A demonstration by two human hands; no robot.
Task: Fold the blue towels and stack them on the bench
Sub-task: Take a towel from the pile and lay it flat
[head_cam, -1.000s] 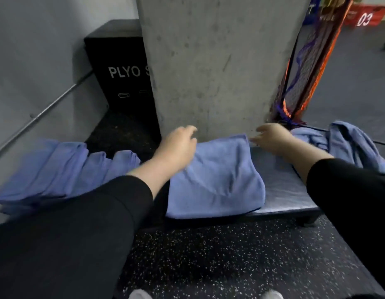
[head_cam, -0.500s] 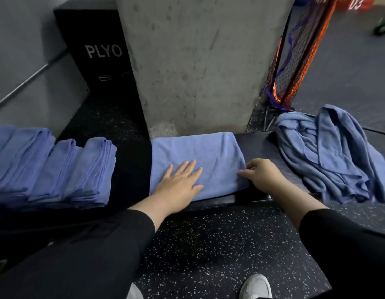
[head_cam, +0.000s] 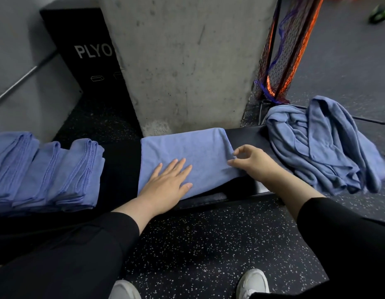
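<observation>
Lying on the black bench (head_cam: 249,134), the towel (head_cam: 187,152) has left hand (head_cam: 165,186) flat, right grip (head_cam: 249,162) seemingly pinching its edge.

A bare concrete pillar (head_cam: 187,61) stands on black speckled rubber floor (head_cam: 208,244), a black box (head_cam: 88,57) marked "PLYO" behind it, beside a grey wall (head_cam: 14,50).

Half-seen bits at the edges

The concrete pillar (head_cam: 187,61) cuts off the plyo box (head_cam: 88,61) lettering after "PLYO"; folded towel stacks (head_cam: 47,171) run off left; a green object (head_cam: 380,15), top right, is blurred.
</observation>
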